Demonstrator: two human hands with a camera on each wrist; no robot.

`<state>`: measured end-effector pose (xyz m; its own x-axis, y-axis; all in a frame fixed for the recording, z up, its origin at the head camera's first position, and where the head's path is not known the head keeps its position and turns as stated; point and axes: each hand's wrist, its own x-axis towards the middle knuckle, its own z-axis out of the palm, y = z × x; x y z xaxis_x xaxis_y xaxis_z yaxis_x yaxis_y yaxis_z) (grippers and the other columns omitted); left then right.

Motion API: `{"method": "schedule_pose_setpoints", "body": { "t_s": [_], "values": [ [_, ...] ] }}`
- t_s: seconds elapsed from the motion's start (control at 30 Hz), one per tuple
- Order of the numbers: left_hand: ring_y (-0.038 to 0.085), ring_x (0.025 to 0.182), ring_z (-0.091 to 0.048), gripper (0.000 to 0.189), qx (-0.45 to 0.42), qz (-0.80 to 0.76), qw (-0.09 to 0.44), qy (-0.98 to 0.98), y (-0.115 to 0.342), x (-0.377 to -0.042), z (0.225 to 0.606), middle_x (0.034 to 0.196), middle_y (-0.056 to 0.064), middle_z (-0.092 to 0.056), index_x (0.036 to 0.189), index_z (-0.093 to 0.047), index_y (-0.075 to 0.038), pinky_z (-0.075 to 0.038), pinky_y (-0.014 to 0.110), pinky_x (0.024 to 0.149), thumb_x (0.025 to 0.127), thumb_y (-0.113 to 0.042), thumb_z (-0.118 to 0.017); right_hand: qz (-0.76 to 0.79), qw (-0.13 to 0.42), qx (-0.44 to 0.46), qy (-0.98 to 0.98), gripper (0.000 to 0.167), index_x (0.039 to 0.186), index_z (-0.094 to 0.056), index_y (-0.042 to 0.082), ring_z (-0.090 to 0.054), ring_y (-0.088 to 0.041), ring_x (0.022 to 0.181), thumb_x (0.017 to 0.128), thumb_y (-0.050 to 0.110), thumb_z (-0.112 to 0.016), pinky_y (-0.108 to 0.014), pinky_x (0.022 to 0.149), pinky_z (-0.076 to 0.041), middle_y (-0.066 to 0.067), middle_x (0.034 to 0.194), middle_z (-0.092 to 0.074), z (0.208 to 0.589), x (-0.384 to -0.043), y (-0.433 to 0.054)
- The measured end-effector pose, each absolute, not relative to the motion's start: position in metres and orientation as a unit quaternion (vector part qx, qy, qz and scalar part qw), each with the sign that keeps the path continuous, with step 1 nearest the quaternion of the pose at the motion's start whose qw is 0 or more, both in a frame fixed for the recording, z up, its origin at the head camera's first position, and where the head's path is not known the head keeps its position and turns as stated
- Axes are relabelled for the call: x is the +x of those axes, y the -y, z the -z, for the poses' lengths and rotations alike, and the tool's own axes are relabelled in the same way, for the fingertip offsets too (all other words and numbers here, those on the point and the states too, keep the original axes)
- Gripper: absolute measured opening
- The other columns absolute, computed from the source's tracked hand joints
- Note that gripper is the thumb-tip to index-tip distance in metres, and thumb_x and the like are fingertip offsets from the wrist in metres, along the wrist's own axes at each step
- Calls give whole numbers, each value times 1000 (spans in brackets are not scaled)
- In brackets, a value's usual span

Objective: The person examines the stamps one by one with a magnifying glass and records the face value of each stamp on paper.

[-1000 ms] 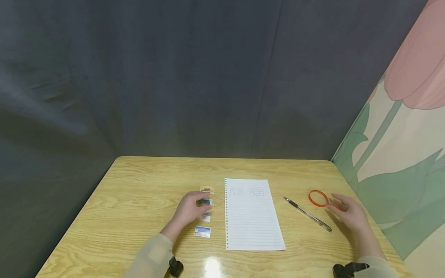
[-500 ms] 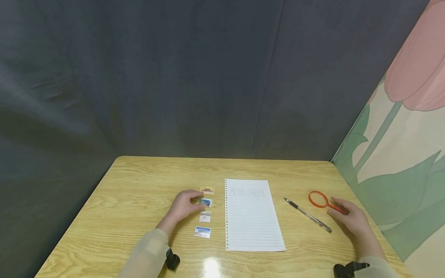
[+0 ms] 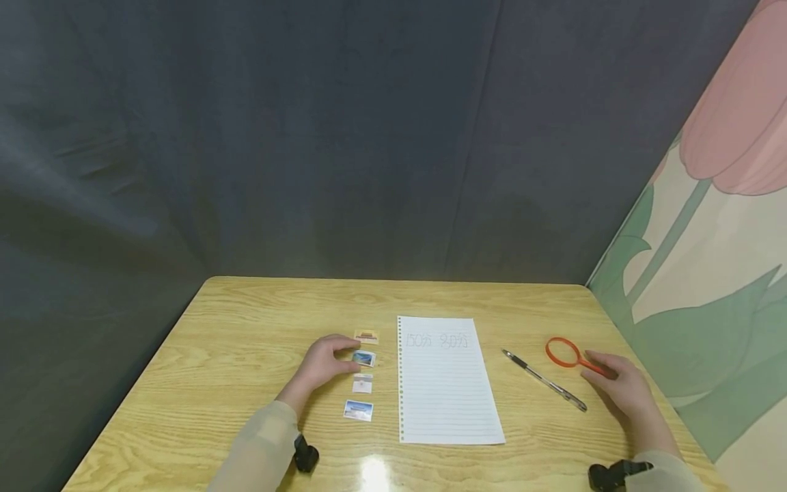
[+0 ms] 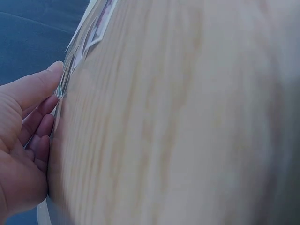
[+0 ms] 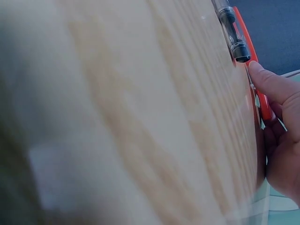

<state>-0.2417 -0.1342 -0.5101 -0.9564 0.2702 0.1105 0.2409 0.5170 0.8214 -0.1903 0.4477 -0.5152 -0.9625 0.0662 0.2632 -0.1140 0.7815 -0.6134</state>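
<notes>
Four small picture stamps lie in a column, so several in all; my left hand (image 3: 321, 362) rests beside the second from the top, a blue stamp (image 3: 364, 358). Its thumb and forefinger stand apart at that stamp's left corners. In the left wrist view the left hand (image 4: 28, 117) is low against the tabletop, fingers loosely bent. On the right lies a red-rimmed magnifying glass (image 3: 580, 361). My right hand (image 3: 624, 384) sits at its handle, thumb and forefinger spread on either side. The right wrist view shows the red handle (image 5: 265, 107) between the thumb and the other fingers.
Left of a lined sheet (image 3: 451, 396) with handwriting along its top are a yellow stamp (image 3: 366, 336), a pale stamp (image 3: 363, 383) and a blue-and-white stamp (image 3: 359, 410). A pen (image 3: 544, 380) lies between sheet and magnifying glass. Dark cloth (image 3: 369, 171) hangs behind the table.
My left hand has drawn back slightly leftward, uncovering the blue and pale stamps. My right hand has shifted a little down, and more of the magnifying glass's handle shows.
</notes>
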Motion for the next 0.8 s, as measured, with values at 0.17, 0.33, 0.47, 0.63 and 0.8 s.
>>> {"method": "schedule_pose_setpoints", "body": {
  "t_s": [0.17,0.33,0.47,0.63,0.8],
  "values": [
    [33,120,-56,43,148,-470,10,-870,133,-242,510,123,8,-66,118,-73,-9,-42,50,106,77,-14,-85,-313,147,11,938,45,121,-64,-9,-40,11,95,87,17,-77,-18,78,-37,-30,116,-61,516,-192,-448],
    [33,121,-55,43,147,-462,6,-875,133,-243,512,122,7,-66,117,-73,-9,-40,50,107,77,-13,-85,-305,135,-4,943,44,120,-66,-8,-52,-19,98,89,21,-76,-28,79,-40,-29,115,-62,517,-193,-449],
    [33,123,-54,43,146,-459,6,-876,133,-242,513,122,7,-65,118,-73,-9,-40,50,108,77,-12,-85,-306,122,-22,944,44,120,-66,-7,-54,-34,99,90,24,-74,-37,79,-43,-28,113,-61,519,-194,-449],
    [34,122,-54,43,151,-452,2,-879,133,-242,513,122,8,-65,118,-73,-9,-40,50,107,77,-11,-85,-308,117,-46,943,39,114,-69,-7,-56,-40,97,91,25,-74,-39,76,-44,-27,109,-63,520,-195,-448],
    [33,121,-54,43,145,-457,2,-877,133,-242,513,122,8,-65,118,-73,-9,-40,50,107,76,-10,-85,-318,117,-61,939,34,108,-73,-5,-57,-34,95,92,26,-72,-42,77,-45,-25,107,-64,520,-196,-446]
  ]
}}
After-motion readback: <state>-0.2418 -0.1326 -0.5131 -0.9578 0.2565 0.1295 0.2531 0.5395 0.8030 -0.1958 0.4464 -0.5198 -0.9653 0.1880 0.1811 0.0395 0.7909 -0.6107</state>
